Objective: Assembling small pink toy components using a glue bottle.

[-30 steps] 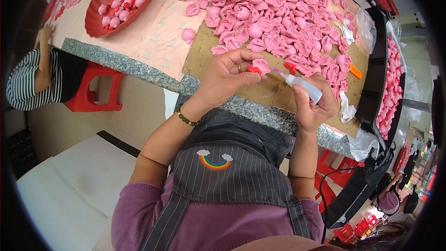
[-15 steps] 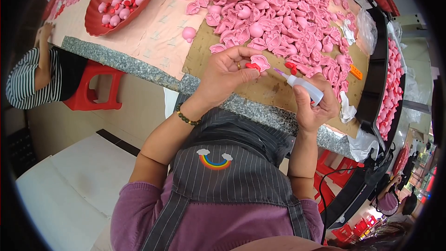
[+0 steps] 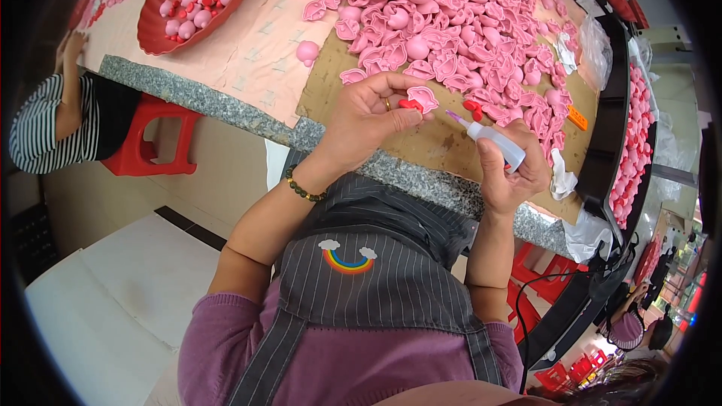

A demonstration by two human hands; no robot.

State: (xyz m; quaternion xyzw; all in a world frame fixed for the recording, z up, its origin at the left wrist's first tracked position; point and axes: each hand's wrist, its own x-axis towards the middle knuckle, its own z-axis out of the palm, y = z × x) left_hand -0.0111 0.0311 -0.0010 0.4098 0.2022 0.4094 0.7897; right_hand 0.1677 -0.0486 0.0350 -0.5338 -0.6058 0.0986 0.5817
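Between thumb and fingertips, my left hand (image 3: 368,114) pinches a hollow pink plastic shell (image 3: 423,98) and a small red piece (image 3: 410,105) against its lower edge. My right hand (image 3: 515,163) is wrapped round a translucent squeeze bottle (image 3: 496,144) with a purple nozzle. The nozzle points left at the shell, a short gap apart from it. Another red piece (image 3: 473,110) shows just above the bottle's tip; I cannot tell whether it lies on the board or is held. Beyond both hands spreads a big heap of pink shells (image 3: 444,26).
A red scalloped basin (image 3: 154,34) with pink balls and red pieces stands far left. One pink ball (image 3: 307,51) lies beside the brown board (image 3: 323,90). An orange box cutter (image 3: 577,117) is at right, near a black tray (image 3: 611,98). A co-worker (image 3: 56,124) sits at left.
Both hands stay nearly in place, with the same things held. The view has shifted very slightly.
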